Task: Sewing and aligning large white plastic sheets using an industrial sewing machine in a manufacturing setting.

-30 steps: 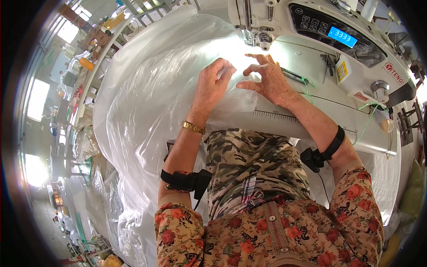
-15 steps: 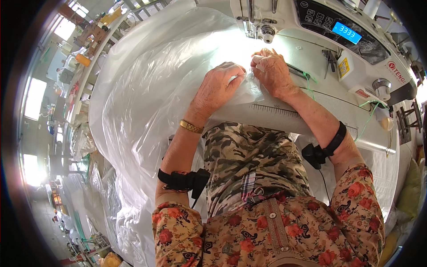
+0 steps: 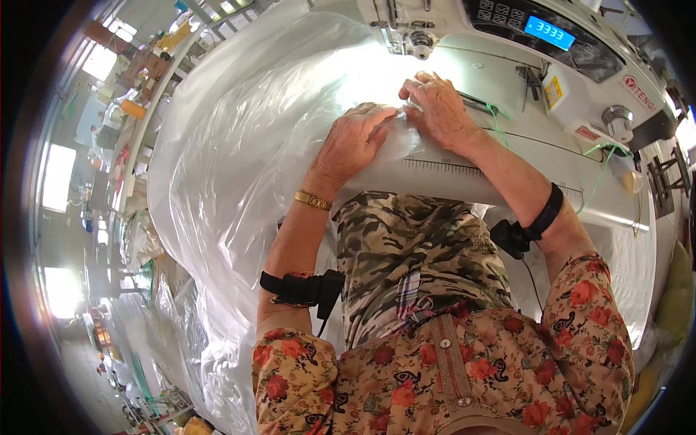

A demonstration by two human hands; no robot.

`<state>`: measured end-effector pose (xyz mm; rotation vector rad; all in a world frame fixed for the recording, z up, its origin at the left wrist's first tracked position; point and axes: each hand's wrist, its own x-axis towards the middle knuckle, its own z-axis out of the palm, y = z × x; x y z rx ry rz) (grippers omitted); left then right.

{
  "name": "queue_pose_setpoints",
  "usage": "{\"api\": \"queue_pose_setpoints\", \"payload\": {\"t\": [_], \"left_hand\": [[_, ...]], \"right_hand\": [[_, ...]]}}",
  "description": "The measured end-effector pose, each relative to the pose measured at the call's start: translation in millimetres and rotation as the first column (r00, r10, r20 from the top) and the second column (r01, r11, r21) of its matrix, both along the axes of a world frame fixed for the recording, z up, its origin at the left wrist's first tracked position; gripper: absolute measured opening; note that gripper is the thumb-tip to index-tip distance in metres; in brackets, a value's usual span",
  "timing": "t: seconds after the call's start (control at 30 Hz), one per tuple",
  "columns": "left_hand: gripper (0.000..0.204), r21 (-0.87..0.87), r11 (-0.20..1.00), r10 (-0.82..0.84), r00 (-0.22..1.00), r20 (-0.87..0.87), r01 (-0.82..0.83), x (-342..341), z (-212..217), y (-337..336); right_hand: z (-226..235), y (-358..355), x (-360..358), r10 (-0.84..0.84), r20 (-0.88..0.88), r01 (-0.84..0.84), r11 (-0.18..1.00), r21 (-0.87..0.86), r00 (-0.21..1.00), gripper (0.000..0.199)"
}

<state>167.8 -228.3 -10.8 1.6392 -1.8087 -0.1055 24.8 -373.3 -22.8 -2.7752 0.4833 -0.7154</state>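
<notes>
A big sheet of thin, clear plastic film (image 3: 239, 138) spreads over the left of the worktable and hangs down toward my lap. My left hand (image 3: 355, 141) is closed on its gathered right edge, thumb against fingers. Just to the right, my right hand (image 3: 444, 112) bends over the same edge, with a crumpled bit of film by its thumb. Both hands are close together, in front of the lit needle area of a white sewing machine (image 3: 435, 22). Glare washes out the film beyond the fingertips.
A ruler scale (image 3: 442, 167) runs along the table's near edge. Dark snips (image 3: 529, 83), a dark slim tool (image 3: 475, 103) and green thread (image 3: 603, 181) lie to the right. The machine's lit display (image 3: 549, 32) is at upper right. A cluttered bench (image 3: 138, 138) stands far left.
My right hand's fingers have loosened from a tight pinch and reach farther forward over the film. My left hand keeps nearly the same place. The whole view has shifted slightly.
</notes>
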Motion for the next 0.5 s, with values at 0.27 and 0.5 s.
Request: {"api": "queue_pose_setpoints", "payload": {"t": [0.27,0.5], "left_hand": [[0.023,0.003,0.999,-0.038,0.999,-0.006,0.038,0.2,-3.8,-0.7],[0.022,-0.019,0.999,-0.041,0.999,0.017,0.041,-2.1,-5.8,-3.5]], "right_hand": [[-2.9,41.7,-29.8,-0.01,0.045,0.006,0.994,0.105,0.999,0.07],[-4.6,61.2,-43.1,-0.22,0.038,0.218,0.975,0.038,0.975,0.053]]}}
